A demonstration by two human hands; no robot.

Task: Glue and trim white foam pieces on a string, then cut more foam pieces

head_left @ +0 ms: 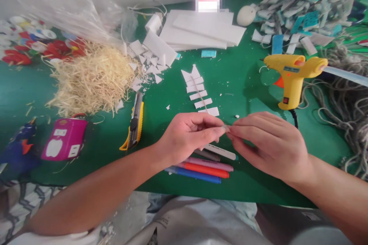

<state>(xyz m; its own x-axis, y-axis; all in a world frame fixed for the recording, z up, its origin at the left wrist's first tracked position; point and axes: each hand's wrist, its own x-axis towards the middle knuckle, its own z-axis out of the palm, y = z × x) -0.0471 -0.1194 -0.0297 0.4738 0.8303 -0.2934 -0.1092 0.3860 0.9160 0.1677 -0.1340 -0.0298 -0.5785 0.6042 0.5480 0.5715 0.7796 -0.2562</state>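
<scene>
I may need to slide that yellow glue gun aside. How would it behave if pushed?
The yellow glue gun stands upright on its handle base with the barrel overhanging, so it probably tips rather than slides. Its black cord runs off the base toward the right hand and would likely drag or snag. The clear glue stick jutting out behind could catch the twine.

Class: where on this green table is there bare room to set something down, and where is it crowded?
Bare: the green table between foam strips and yellow glue gun; also between utility knife and left hand. Crowded: straw pile, scrap heap.
</scene>
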